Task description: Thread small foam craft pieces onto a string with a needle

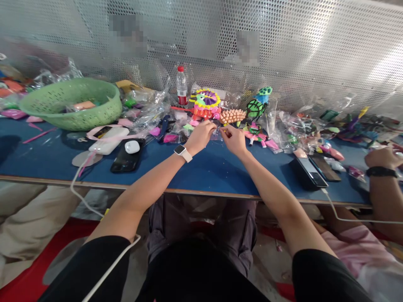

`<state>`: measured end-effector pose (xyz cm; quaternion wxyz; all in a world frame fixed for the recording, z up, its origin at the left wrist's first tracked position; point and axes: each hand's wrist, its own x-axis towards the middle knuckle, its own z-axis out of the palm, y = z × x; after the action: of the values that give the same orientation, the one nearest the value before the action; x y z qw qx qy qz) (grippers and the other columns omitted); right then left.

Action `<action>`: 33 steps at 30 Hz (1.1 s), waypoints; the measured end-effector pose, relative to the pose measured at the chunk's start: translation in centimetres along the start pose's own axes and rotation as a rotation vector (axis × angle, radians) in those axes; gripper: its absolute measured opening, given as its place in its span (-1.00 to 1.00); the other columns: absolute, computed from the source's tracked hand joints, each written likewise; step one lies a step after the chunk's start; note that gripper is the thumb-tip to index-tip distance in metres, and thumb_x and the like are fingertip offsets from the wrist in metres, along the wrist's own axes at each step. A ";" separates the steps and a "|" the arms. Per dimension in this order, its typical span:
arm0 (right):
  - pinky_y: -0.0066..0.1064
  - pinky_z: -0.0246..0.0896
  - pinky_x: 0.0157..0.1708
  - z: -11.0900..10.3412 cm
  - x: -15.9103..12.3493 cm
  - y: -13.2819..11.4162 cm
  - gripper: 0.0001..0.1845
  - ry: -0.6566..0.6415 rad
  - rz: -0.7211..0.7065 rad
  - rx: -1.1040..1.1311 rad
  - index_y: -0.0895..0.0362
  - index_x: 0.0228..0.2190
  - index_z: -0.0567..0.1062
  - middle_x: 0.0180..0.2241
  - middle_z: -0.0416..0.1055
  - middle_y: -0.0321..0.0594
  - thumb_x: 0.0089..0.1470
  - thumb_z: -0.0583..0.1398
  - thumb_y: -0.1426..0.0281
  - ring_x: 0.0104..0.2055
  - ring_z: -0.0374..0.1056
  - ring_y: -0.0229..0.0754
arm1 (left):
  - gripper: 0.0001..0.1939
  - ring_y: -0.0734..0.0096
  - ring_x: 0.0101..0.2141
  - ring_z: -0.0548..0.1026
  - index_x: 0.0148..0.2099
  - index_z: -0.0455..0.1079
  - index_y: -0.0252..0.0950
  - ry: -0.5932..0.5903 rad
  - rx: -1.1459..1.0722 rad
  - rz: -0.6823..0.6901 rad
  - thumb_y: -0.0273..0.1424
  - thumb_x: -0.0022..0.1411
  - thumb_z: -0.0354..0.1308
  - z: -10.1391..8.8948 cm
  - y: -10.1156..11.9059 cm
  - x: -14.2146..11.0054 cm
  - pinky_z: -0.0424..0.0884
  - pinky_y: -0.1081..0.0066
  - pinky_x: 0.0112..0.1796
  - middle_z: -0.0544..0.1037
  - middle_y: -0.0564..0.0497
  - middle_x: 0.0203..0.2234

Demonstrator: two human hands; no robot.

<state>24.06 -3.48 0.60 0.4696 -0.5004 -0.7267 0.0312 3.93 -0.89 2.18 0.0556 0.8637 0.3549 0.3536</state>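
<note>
Head view is backed by a perforated metal panel [201,29], below which a long blue table [214,174] is seen, its far side covered with clear bags and colourful modelled pieces. At the left a green basket [91,119] is set down. At the centre the left hand [204,132] and right hand [233,138] are held close together above the table, fingers curled and fingertips facing; whether anything is grasped by either cannot be told, the fingertips being too small and blurred. By the left forearm a black phone [121,161] is laid flat. Beyond the hands a yellow-rimmed figure [210,98] is placed, with a red-capped bottle [181,86] standing to its left. Just past the fingertips a peach scaly figure [233,116] is found, right of the yellow-rimmed one. On the phone a white rounded case [132,147] is rested. On the left wrist a pale-strapped watch [180,149] is worn.
</note>
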 end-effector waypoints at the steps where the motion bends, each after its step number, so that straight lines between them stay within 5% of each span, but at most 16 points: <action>1: -0.37 0.08 -0.35 0.0 0.0 0.0 -0.87 -0.003 -0.003 -0.005 0.10 -0.30 0.67 -0.60 0.24 -0.45 0.32 0.31 0.43 -0.52 0.18 -0.26 | -0.73 0.14 -0.07 0.64 0.01 0.62 -0.28 -0.011 0.040 0.011 -0.52 0.63 0.06 0.0 0.1 -0.1 0.55 0.20 -0.02 0.65 -0.18 -0.08; 10: -0.37 0.07 -0.39 0.2 -0.2 -0.1 -0.81 0.086 0.004 -0.019 0.10 -0.32 0.65 -0.62 0.20 -0.46 0.34 0.26 0.39 -0.55 0.16 -0.27 | -0.74 0.00 0.10 0.59 0.16 0.52 -0.28 0.099 0.156 0.035 -0.55 0.61 0.05 1.1 0.9 -0.5 0.56 0.06 0.17 0.67 -0.24 0.00; 16: -0.37 0.05 -0.39 0.7 -0.4 -0.4 -0.80 0.158 0.020 -0.108 0.09 -0.36 0.64 -0.62 0.22 -0.44 0.33 0.26 0.40 -0.55 0.21 -0.26 | -0.75 0.13 -0.06 0.64 0.11 0.46 -0.26 0.124 -0.153 -0.049 -0.62 0.48 0.19 2.1 1.1 -0.2 0.59 0.15 0.03 0.66 -0.10 -0.18; 22: -0.37 0.04 -0.40 0.6 -0.2 0.0 -0.80 0.178 0.038 -0.123 0.09 -0.37 0.65 -0.63 0.23 -0.44 0.32 0.27 0.40 -0.56 0.21 -0.26 | -0.54 0.35 -0.18 0.65 0.17 0.37 -0.20 0.140 -0.518 -0.040 -0.67 0.32 0.28 3.0 1.5 -0.4 0.61 0.29 -0.04 0.59 0.03 -0.21; 29: -0.36 0.07 -0.37 0.6 -0.1 -0.9 -0.78 0.180 0.014 -0.153 0.09 -0.35 0.65 -0.62 0.26 -0.42 0.36 0.25 0.38 -0.56 0.21 -0.27 | -0.60 0.45 -0.45 0.59 0.25 0.38 -0.13 0.178 -0.753 -0.137 -0.32 0.50 0.41 2.0 -0.2 0.3 0.63 0.30 -0.27 0.66 0.03 -0.25; 33: -0.35 0.04 -0.37 0.8 0.0 -0.7 -0.80 0.187 0.028 -0.206 0.08 -0.32 0.67 -0.62 0.33 -0.39 0.32 0.23 0.40 -0.54 0.23 -0.24 | -0.49 0.27 -0.26 0.74 0.31 0.37 -0.16 0.137 -0.813 -0.121 -0.23 0.46 0.47 1.2 -0.4 0.5 0.71 0.18 -0.10 0.74 -0.07 -0.17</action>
<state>22.97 -3.49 0.51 0.4810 -0.5568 -0.6720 -0.0841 4.76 -0.11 1.44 0.3891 0.7235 0.2392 0.5177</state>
